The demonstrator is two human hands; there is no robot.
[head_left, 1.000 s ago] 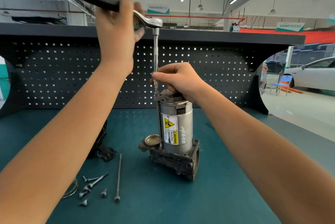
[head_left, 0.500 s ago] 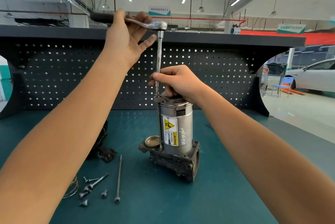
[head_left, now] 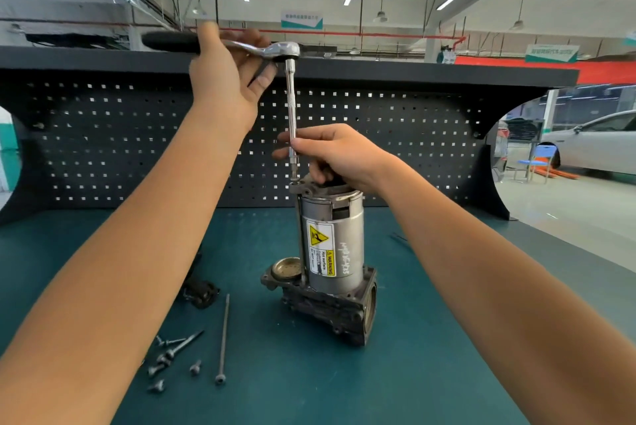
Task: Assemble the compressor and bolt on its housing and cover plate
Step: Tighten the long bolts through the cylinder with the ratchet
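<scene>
The compressor stands upright on the green bench mat: a grey motor cylinder with a yellow warning label on a dark cast base. A ratchet wrench with a long extension bar reaches straight down onto a bolt at the cylinder's top left edge. My left hand grips the ratchet's black handle, held level above the bench. My right hand pinches the lower end of the extension bar and rests on top of the cylinder.
A long bolt and several shorter bolts lie on the mat at front left. A dark part sits behind my left forearm. A black pegboard backs the bench. A white car stands far right.
My left hand has swung the ratchet handle from tilted up at the left to level. My right hand has stayed on the extension bar and the compressor has not moved.
</scene>
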